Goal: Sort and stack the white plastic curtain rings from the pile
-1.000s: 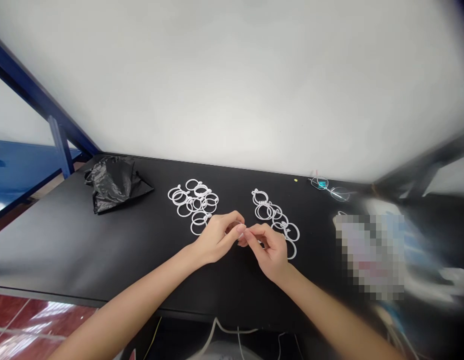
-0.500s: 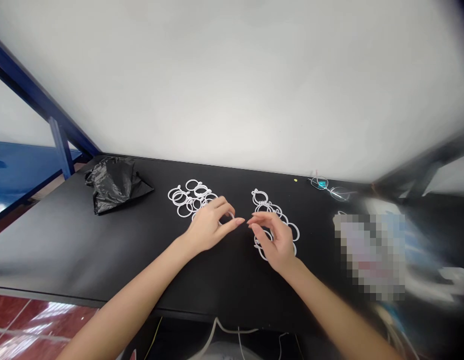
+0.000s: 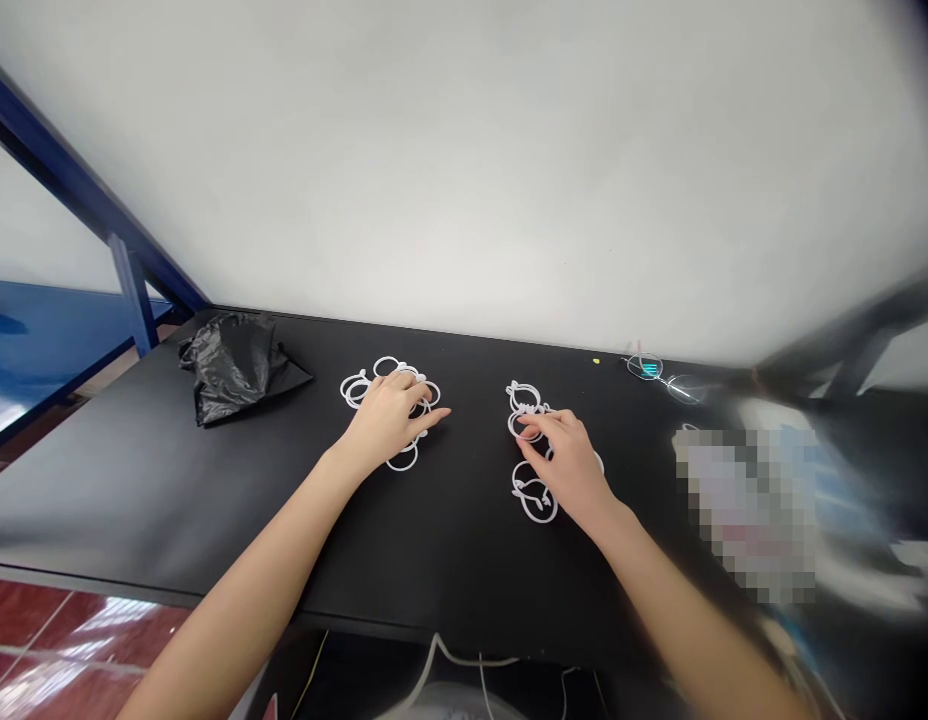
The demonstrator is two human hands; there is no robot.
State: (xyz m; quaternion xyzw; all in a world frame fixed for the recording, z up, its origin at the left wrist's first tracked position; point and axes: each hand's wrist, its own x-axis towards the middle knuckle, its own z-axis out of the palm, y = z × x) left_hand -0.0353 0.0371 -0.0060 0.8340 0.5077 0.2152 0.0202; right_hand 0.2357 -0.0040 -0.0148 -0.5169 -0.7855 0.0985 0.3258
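My left hand [image 3: 389, 415] lies over a loose pile of white rings [image 3: 402, 458]. Its thumb points out to the right, apart from the fingers, and the fingertips bend down among the rings. Each ring is thin and round, and some show a small knob or loop on the rim. On the other side, my right hand [image 3: 569, 460] is over a second group of white rings [image 3: 539, 510]. Its thumb and fingertips are curled in around one white ring [image 3: 513, 432] at the group's left edge. Both hands hide part of the rings beneath them.
A crumpled black plastic bag [image 3: 235, 370] sits at the left of the black table [image 3: 246, 520]. Wire-framed glasses [image 3: 663, 380] and a tiny yellow piece [image 3: 596, 361] lie near the wall. A blurred-out package [image 3: 741, 510] is at right. Cables [image 3: 434, 650] hang below the front edge.
My left hand has moved left and back from between the groups onto the left pile. My right hand has shifted slightly right, over the right-hand rings. The view has shifted a little.
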